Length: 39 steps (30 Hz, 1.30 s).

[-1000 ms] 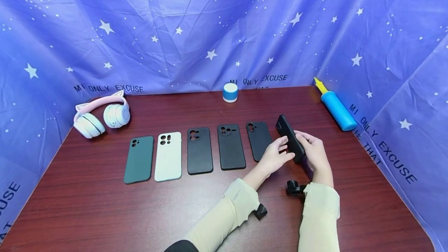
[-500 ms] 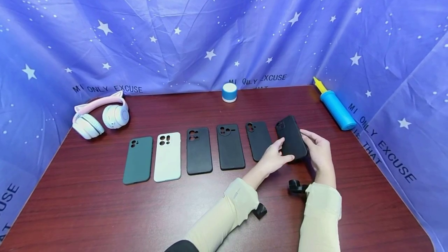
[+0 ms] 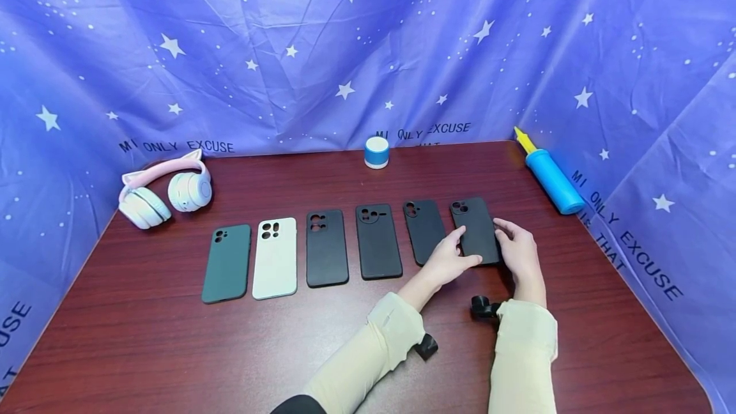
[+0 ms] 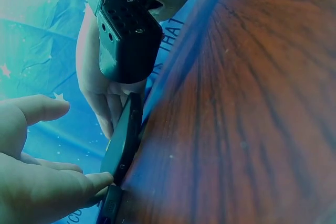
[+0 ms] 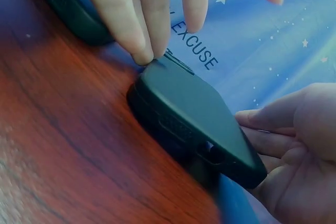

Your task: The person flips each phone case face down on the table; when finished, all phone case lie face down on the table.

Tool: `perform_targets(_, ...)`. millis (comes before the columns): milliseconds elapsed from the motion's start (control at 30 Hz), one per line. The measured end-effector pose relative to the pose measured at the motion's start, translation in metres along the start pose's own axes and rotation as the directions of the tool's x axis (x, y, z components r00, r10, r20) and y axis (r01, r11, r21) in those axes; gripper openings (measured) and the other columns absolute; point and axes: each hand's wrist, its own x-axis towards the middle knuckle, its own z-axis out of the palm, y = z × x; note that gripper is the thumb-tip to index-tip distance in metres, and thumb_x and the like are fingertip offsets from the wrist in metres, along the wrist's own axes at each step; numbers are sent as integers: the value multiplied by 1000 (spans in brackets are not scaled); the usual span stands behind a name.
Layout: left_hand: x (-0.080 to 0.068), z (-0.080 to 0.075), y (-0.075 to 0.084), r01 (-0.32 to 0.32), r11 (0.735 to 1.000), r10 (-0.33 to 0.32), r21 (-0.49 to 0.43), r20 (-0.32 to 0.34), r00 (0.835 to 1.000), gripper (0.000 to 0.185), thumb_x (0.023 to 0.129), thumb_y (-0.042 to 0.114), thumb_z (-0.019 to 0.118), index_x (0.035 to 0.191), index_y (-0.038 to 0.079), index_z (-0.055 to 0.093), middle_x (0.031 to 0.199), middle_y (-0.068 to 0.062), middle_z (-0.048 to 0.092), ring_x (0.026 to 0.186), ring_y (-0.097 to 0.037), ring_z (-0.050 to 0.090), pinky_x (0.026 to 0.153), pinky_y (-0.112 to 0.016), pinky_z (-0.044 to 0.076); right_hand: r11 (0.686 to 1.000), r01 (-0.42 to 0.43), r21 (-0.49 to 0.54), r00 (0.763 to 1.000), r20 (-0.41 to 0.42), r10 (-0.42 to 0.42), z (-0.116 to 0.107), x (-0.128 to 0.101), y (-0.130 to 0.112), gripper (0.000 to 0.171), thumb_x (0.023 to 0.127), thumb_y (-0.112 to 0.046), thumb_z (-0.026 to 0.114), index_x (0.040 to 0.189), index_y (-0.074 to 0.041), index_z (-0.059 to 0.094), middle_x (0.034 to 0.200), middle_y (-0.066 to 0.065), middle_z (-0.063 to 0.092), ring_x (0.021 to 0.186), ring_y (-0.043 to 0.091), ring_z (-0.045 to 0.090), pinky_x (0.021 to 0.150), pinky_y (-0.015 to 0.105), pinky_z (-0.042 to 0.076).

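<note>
Now, the labelled lines as the views showed them:

Held case: a matte black soft phone case (image 3: 476,232) lay flat, back up, on the dark red-brown wooden table (image 3: 172,350), last on the right of a row of six and just beside its black neighbour.
Left hand: the left hand (image 3: 447,260) reached in from the lower left, forearm slanting across the table; its straight fingertips (image 3: 460,232) rested on the case's left edge and near corner. Its grip was loose and apart, pressing rather than clamping.
Right hand: the right hand (image 3: 517,253) came straight up from below, palm facing left, fingers touching the case's right edge. In the right wrist view the fingers (image 5: 142,24) were extended, tips down at the case's (image 5: 194,116) corner; the grip was apart, clamped on nothing.
Left wrist view: the case (image 4: 123,137) showed edge-on, flush with the table, between both hands.
Sleeves: both arms wore beige sleeves (image 3: 376,350).
Row: from the left, a dark green case (image 3: 227,263), a white case (image 3: 275,257), then three more black cases (image 3: 378,241).
Elsewhere: pink and white cat-ear headphones (image 3: 163,191) at far left, a small blue and white cylinder (image 3: 376,151) at the back, a blue pump with a yellow nozzle (image 3: 551,174) at right.
</note>
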Motion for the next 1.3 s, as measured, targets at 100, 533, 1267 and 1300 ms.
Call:
perform_targets(100, 0, 0, 0, -1, 1000, 1, -2, 2, 1000, 71, 88, 14, 69, 151, 13, 35, 156, -6, 36, 136, -30, 46, 109, -35, 44, 1000, 12, -26, 1000, 14, -12, 0, 0, 0, 43, 103, -14, 38, 144, -2, 43, 146, 21, 46, 138, 34, 39, 113, 49, 34)
perform_targets(533, 0, -1, 0, -2, 1000, 2, -26, 22, 1000, 69, 89, 13, 68, 150, 13, 36, 156, -8, 35, 136, -31, 45, 110, -36, 43, 997, 41, -72, 998, 40, -38, 0, -1, 0, 52, 99, -16, 53, 146, 0, 39, 144, 22, 48, 134, 36, 46, 113, 49, 36)
perform_targets(1267, 0, -3, -3, -14, 991, 23, -136, 64, 998, 75, 84, 4, 71, 150, 13, 35, 158, -12, 29, 140, -33, 40, 109, -37, 45, 992, 75, -103, 989, 135, -61, -3, -1, -1, 62, 99, -24, 53, 149, 4, 29, 149, 29, 37, 140, 41, 34, 117, 55, 28)
perform_targets(1300, 0, -3, -3, -11, 991, 20, -136, 66, 998, 76, 84, 4, 72, 150, 13, 35, 158, -12, 28, 140, -33, 40, 109, -37, 45, 992, 73, -102, 989, 135, -59, -2, -1, -1, 62, 100, -24, 53, 149, 4, 29, 150, 29, 37, 141, 41, 34, 117, 55, 28)
